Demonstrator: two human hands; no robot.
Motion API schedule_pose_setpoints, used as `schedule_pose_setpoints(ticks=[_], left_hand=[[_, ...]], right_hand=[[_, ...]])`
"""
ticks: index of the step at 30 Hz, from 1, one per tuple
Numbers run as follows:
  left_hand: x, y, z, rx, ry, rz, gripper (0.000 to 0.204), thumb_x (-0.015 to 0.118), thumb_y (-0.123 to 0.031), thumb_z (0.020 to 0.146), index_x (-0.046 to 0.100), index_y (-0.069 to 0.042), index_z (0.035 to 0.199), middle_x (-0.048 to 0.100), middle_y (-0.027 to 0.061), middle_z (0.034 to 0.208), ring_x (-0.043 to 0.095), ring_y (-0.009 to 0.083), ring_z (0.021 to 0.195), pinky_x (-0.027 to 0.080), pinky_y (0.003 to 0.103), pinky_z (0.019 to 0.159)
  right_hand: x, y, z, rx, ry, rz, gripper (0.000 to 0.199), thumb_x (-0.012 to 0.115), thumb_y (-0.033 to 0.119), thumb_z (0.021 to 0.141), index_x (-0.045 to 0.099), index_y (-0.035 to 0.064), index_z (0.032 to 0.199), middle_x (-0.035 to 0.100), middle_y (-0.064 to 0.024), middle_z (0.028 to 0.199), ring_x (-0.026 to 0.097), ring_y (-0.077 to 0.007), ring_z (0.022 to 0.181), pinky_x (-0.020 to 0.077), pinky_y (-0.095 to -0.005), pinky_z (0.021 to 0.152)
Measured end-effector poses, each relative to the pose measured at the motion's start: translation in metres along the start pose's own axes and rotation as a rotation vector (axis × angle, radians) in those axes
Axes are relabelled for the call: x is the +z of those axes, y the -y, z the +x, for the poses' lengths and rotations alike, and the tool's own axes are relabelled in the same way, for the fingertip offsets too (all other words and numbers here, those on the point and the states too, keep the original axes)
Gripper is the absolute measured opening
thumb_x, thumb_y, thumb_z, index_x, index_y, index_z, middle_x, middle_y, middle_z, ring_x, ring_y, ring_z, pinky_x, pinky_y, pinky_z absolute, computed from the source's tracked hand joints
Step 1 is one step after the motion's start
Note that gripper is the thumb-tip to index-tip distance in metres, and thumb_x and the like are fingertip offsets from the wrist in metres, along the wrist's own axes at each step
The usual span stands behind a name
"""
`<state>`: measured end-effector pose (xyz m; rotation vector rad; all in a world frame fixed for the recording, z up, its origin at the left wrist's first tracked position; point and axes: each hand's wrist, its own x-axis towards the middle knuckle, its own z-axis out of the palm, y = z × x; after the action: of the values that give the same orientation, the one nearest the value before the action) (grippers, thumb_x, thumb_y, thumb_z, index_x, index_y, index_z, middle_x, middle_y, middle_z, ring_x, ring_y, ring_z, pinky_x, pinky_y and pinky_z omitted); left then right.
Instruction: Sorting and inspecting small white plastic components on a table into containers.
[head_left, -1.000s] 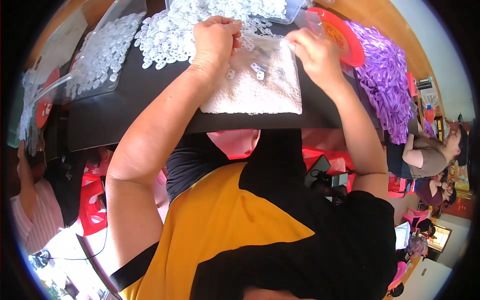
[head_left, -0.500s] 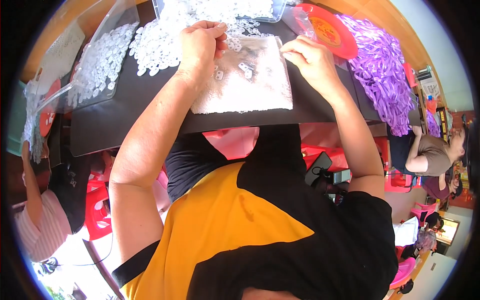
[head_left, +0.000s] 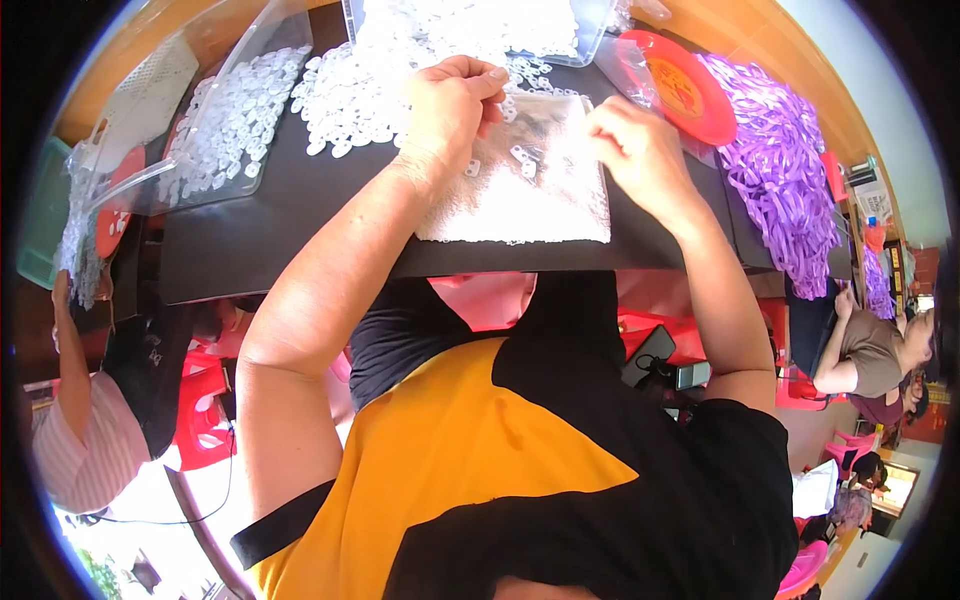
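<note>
A pale, fuzzy cloth (head_left: 525, 215) lies on the dark table, with a few small white plastic pieces (head_left: 523, 160) on it. Over its far left corner is my left hand (head_left: 450, 105), thumb and fingers pinched together; anything between the tips is too small to make out. My right hand (head_left: 640, 150) hovers at the cloth's right edge with its fingers curled in, slightly blurred, and their contents are hidden. Just beyond my left hand spreads a heap of the same white pieces (head_left: 345, 100).
A clear bin (head_left: 590, 45) of white pieces stands at the far side. Another clear container (head_left: 235, 130) of them sits at left. To the right are a red plate (head_left: 695, 90) and a pile of purple straps (head_left: 780, 170). People sit on both sides.
The whole view has shifted, so the table and things appear lower and farther right. My right hand's fingers have curled in more; my left hand keeps its pinch.
</note>
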<state>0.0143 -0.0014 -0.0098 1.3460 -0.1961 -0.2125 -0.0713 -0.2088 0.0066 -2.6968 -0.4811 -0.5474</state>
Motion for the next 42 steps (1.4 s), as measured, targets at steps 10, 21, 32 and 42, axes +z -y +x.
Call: schedule_pose_setpoints(ticks=[10,21,32,42], left_hand=[[0.003,-0.004,-0.001,-0.009,-0.024,-0.05,0.012,0.064,-0.01,0.088,0.063,0.001,0.092,0.061,0.0038,0.072,0.054,0.0103,0.058,0.041,0.024,0.051],[0.003,-0.006,-0.002,-0.065,-0.014,-0.101,0.013,0.066,-0.011,0.088,0.063,0.001,0.091,0.06,0.0038,0.071,0.053,0.0108,0.057,0.041,0.024,0.051],[0.004,-0.004,-0.003,-0.059,0.025,-0.082,0.013,0.066,-0.011,0.088,0.063,0.001,0.09,0.06,0.0034,0.07,0.052,0.0102,0.055,0.04,0.024,0.049],[0.005,-0.002,-0.003,-0.061,0.021,-0.075,0.012,0.065,-0.01,0.089,0.063,0.001,0.091,0.06,0.0032,0.07,0.053,0.0097,0.056,0.04,0.023,0.049]], right_hand=[[0.015,0.012,0.065,0.309,-0.091,0.849,0.015,0.063,0.016,0.089,0.065,0.0016,0.092,0.061,0.0002,0.075,0.057,-0.0078,0.067,0.0384,-0.0195,0.06],[0.033,0.033,0.071,0.455,-0.197,0.996,0.015,0.064,0.013,0.089,0.064,-0.0015,0.087,0.062,-0.0041,0.07,0.058,-0.0099,0.062,0.0433,-0.0236,0.058],[0.039,0.031,0.067,0.409,-0.234,1.066,0.011,0.062,0.01,0.091,0.061,-0.0005,0.089,0.064,-0.0055,0.081,0.062,-0.0117,0.071,0.0502,-0.0245,0.065],[0.042,0.032,0.065,0.413,-0.278,1.102,0.008,0.062,0.007,0.09,0.061,-0.0006,0.089,0.064,-0.0063,0.081,0.063,-0.0116,0.073,0.0511,-0.0246,0.066]])
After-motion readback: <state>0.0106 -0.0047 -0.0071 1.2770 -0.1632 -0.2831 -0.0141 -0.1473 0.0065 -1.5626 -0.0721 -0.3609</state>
